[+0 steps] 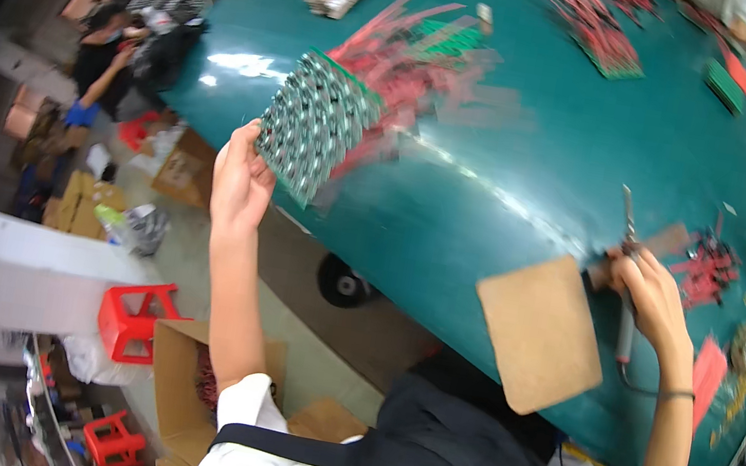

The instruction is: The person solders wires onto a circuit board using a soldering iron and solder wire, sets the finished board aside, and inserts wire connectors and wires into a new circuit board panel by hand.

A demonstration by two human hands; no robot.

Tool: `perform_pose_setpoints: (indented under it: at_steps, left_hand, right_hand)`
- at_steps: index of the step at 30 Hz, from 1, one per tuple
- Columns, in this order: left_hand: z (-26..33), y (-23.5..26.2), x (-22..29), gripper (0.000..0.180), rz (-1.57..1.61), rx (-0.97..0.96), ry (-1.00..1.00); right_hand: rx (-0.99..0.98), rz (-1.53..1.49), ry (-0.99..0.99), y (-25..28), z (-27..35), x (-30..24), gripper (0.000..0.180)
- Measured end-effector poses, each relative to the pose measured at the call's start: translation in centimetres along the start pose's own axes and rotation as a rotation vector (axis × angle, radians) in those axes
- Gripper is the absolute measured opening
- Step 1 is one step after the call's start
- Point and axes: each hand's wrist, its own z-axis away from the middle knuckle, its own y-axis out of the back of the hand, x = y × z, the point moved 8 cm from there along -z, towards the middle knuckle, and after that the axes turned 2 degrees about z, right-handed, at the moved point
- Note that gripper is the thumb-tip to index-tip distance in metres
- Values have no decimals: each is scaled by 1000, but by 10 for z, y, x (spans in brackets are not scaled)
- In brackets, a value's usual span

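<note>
green worktable (413, 230) lay under a tilted circuit-board panel (311, 129) at left, its left edge pinched by the left hand (242, 179); the right hand (648, 289) gripped a soldering iron (625, 339). this seemed a handling step, next needing a steady hold.

The surface (509, 187) looks smooth and glossy, throwing back streaks of light. At left, the panel (317, 125) has a bumpy face with a metallic sheen; the red strands (402, 90) beside it look like plastic, though blurred. At right, the tool (626, 333) has a smooth grey handle, apparently plastic. Nearer, the brown sheet (541, 333) looks matt, like board. The black apron (454, 454) is matt cloth, the near-left stool (133, 319) smooth red plastic, the open box (176, 378) dull cardboard.
</note>
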Motion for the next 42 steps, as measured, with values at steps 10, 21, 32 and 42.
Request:
perform_pose_setpoints:
  at_steps: [10,21,32,42]
  left_hand:
    - [-99,48,31,24,-1132,175,-764]
    - [-112,-234,-137,16,-1900,-422,-1497]
    - [-68,-253,-36,11,-1489,-203,-1687]
    - [295,-255,-55,16,-1058,-1132,-1901]
  right_hand:
    - [62,29,-107,20,3,-24,21]
    - [320,37,-514,84,102,-50,26]
    - [1700,-1053,-846,94,332,43,32]
    - [1899,-2220,-105,43,346,187,40]
